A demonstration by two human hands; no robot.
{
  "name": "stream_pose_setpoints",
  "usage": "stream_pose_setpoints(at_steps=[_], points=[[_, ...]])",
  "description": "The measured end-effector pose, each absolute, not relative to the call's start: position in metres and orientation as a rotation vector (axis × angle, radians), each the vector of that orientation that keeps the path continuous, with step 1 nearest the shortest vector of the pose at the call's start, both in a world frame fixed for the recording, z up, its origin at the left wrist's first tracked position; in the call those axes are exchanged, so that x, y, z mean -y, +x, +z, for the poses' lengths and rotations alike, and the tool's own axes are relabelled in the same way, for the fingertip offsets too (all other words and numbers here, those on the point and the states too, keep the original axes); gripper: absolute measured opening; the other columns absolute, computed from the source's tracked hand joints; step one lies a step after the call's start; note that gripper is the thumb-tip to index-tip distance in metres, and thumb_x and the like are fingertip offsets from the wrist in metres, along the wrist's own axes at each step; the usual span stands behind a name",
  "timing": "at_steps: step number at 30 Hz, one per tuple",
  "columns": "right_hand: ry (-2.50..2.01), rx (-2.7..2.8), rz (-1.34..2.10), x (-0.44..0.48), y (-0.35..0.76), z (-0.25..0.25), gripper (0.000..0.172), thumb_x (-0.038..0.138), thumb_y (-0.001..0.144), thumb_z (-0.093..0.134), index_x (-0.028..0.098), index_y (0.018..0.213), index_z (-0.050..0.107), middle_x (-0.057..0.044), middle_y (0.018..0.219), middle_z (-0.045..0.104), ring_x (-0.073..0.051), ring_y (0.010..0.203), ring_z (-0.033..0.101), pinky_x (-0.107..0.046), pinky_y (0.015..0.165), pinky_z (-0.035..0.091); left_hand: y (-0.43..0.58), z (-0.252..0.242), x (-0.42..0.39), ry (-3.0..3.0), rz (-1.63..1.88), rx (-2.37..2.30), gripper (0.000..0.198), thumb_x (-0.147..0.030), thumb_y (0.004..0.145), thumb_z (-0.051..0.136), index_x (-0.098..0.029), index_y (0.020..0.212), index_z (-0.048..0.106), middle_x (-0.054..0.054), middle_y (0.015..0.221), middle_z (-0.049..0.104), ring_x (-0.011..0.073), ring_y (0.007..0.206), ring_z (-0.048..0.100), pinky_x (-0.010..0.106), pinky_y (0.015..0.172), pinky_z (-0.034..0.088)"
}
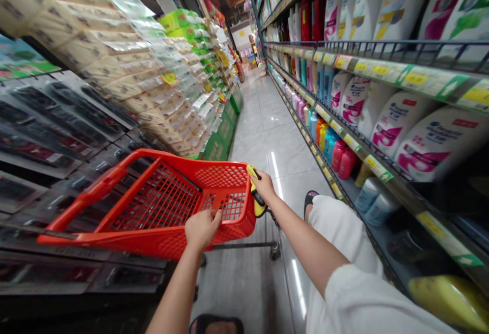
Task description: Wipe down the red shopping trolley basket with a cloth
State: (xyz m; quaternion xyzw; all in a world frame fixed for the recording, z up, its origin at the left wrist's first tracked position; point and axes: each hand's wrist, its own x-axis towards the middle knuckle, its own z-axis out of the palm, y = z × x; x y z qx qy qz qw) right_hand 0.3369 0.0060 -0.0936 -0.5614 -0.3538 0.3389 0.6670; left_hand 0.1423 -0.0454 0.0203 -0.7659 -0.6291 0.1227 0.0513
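A red plastic shopping cart [153, 232] stands crosswise in front of me, its basket bare inside where I can see. My left hand [202, 229] is closed over the near side rim of the basket, fingers curled inward. At the cart's right end, my right hand [264, 184] is closed around a yellow-and-black item [260, 207], whose exact kind I cannot make out. That item lies against the outside of the basket's end wall, with its upper part showing above the rim. The right hand's fingers partly cover it.
Shelves with shampoo bottles [428, 140] line the right side, close to my leg. Stacked tissue packs [153, 84] rise on the left beyond hanging packaged goods [42, 125]. Between them a grey tiled floor [260, 115] runs away down the aisle.
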Motion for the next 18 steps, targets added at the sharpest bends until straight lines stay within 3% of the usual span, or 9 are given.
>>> stream_pose_setpoints(at_steps=[9,13,18], points=[[-1.186,0.770,0.644,0.099,0.261,-0.138,0.027,0.024,0.078,0.057,0.022,0.102,0.071,-0.005,0.098,0.066,-0.019,0.094,0.062,-0.030,0.089,0.049,0.144,0.021,0.044,-2.326,0.377,1.892,0.058,-0.049,0.091,0.024,-0.022,0.082,0.074,0.010,0.087,0.075,0.0275,0.088,0.068,0.030,0.062,0.038],[-1.267,0.522,0.712,0.061,0.296,-0.147,0.036,0.025,0.077,0.055,0.020,0.110,0.068,-0.006,0.106,0.070,-0.021,0.098,0.063,-0.034,0.091,0.048,0.137,0.022,0.050,-2.332,0.389,1.865,0.058,-0.049,0.092,0.024,-0.021,0.081,0.074,0.010,0.086,0.075,0.0258,0.088,0.068,0.029,0.061,0.036],[-1.249,0.657,0.710,-0.013,0.331,-0.127,0.046,0.021,0.073,0.056,0.020,0.118,0.067,-0.005,0.115,0.066,-0.020,0.107,0.060,-0.031,0.097,0.046,0.134,0.020,0.053,-2.331,0.386,1.868,0.056,-0.049,0.091,0.027,-0.021,0.079,0.074,0.009,0.085,0.074,0.0247,0.087,0.067,0.029,0.060,0.034]])
